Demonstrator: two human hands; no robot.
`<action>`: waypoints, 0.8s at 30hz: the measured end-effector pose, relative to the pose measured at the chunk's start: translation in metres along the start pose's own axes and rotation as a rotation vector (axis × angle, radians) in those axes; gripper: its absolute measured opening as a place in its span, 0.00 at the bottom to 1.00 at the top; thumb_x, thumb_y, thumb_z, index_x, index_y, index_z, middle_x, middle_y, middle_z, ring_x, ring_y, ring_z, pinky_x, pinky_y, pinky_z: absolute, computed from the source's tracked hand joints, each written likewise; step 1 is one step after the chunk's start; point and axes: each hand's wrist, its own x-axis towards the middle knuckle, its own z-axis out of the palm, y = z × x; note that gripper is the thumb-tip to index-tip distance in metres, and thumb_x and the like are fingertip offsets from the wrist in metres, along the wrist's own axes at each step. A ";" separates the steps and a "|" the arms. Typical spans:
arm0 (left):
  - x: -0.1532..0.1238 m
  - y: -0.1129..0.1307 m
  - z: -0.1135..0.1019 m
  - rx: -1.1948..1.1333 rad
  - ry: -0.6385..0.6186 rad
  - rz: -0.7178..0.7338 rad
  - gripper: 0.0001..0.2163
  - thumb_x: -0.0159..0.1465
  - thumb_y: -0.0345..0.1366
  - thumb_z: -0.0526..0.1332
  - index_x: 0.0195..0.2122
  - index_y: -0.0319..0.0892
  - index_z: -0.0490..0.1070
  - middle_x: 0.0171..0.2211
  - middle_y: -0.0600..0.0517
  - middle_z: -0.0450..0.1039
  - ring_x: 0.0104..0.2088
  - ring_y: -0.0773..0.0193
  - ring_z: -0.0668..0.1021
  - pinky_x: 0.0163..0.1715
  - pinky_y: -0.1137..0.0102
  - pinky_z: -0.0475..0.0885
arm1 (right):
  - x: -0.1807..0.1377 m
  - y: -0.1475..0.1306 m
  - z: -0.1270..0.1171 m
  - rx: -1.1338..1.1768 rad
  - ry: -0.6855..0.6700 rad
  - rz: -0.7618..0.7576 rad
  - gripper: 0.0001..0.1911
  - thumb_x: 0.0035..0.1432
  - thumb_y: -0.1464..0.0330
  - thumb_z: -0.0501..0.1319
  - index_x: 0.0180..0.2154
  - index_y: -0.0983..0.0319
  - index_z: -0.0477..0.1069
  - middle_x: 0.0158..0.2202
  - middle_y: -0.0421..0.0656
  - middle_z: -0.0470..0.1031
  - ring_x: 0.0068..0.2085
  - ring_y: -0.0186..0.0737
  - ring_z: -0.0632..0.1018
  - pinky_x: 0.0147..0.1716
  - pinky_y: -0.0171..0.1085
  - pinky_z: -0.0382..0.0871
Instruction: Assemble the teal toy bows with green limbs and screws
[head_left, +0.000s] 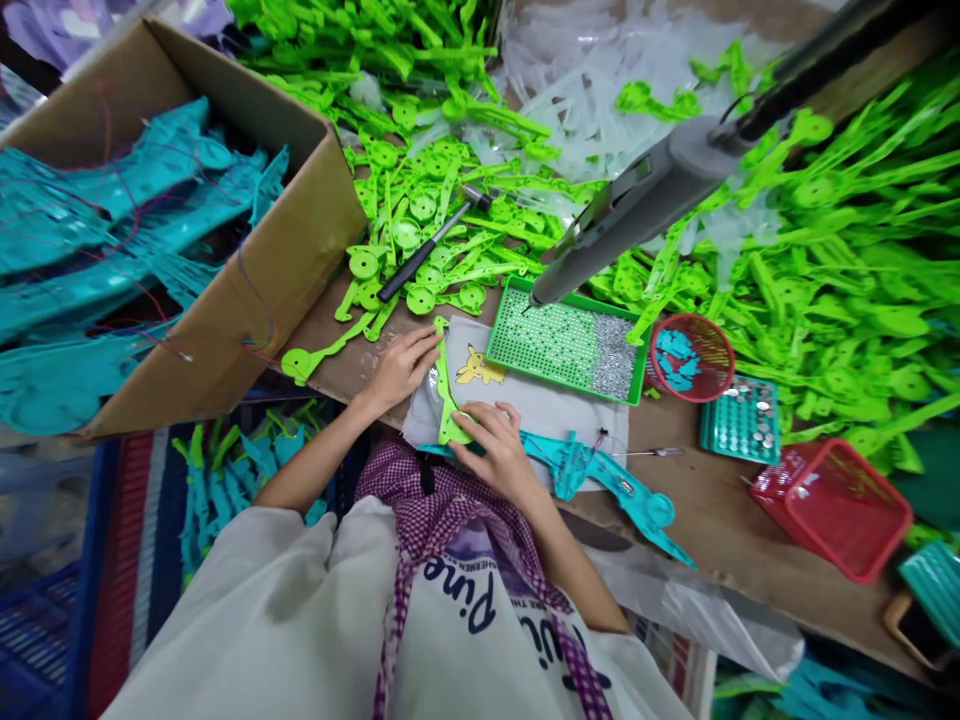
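A long bright green plastic part [444, 385] lies crosswise to the bench edge, on a grey cloth with a yellow cartoon figure [478, 366]. At its far end, my left hand [405, 368] grips it with bent fingers. My right hand [498, 448] has its fingers on the wider near end, thumb side partly hidden. Under and beside my right hand, a turquoise plastic part [600, 470] with small fittings reaches along the bench edge. A thin screwdriver [651, 453] lies just beyond it.
A grey power screwdriver [637, 205] hangs over a green tray [568, 388] of screws. Green parts [420, 240] and a hammer [435, 243] lie behind. A cardboard box [247, 310] of turquoise parts stands left. Red baskets [847, 510] and a turquoise tray [740, 418] stand right.
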 end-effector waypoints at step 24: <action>0.000 0.009 0.010 0.090 -0.092 -0.064 0.16 0.74 0.44 0.54 0.54 0.41 0.73 0.62 0.41 0.72 0.60 0.49 0.75 0.61 0.50 0.70 | -0.027 0.025 -0.015 -0.074 -0.134 -0.013 0.19 0.70 0.70 0.57 0.59 0.52 0.73 0.59 0.46 0.79 0.63 0.47 0.76 0.66 0.58 0.55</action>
